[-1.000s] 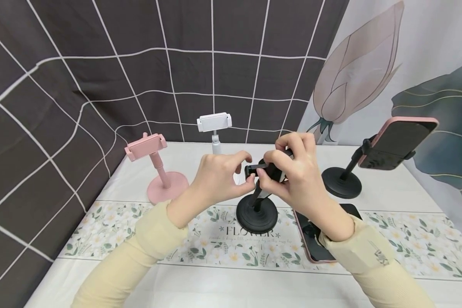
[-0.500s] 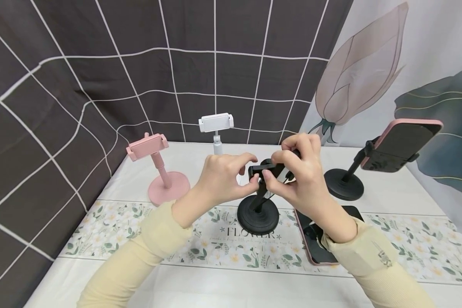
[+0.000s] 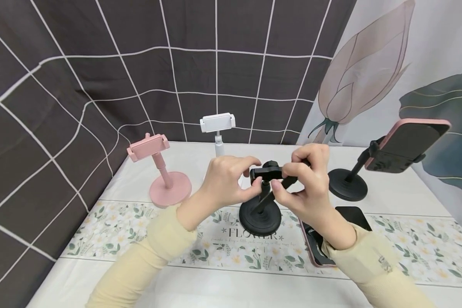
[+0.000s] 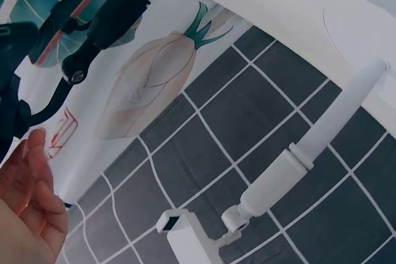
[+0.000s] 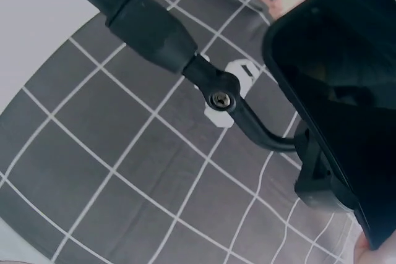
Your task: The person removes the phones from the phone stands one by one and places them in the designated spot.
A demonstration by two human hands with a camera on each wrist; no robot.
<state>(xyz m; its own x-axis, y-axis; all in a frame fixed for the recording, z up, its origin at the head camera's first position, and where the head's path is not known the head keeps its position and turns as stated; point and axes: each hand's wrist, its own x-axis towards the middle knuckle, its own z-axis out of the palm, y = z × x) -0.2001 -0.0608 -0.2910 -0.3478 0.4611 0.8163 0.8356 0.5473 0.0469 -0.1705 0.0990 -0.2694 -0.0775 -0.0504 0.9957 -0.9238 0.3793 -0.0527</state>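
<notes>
In the head view, a black desk phone stand (image 3: 259, 216) stands between both hands, its clamp (image 3: 268, 173) raised on an arm. My left hand (image 3: 229, 179) pinches the clamp's left end between thumb and fingers. My right hand (image 3: 308, 188) curls at the clamp's right end, gripping what looks like a black phone seen edge-on. The right wrist view shows this phone (image 5: 340, 78) dark and tilted against the clamp, with fingertips (image 5: 374, 248) at its lower corner. In the left wrist view, left-hand fingers (image 4: 37, 171) are just below the black clamp. The exact grip is partly hidden.
A pink phone stand (image 3: 163, 173) and a white one (image 3: 217, 124) stand behind to the left. To the right, a black stand (image 3: 348, 184) holds a pink-edged phone (image 3: 406, 145). Another pink-edged phone (image 3: 309, 252) lies under the right wrist. Grey gridded cloth (image 3: 185, 72) hangs behind.
Both hands have shifted slightly right in the view. The clamp has turned and now lies more level, and a diagonal black edge shows below the right hand.
</notes>
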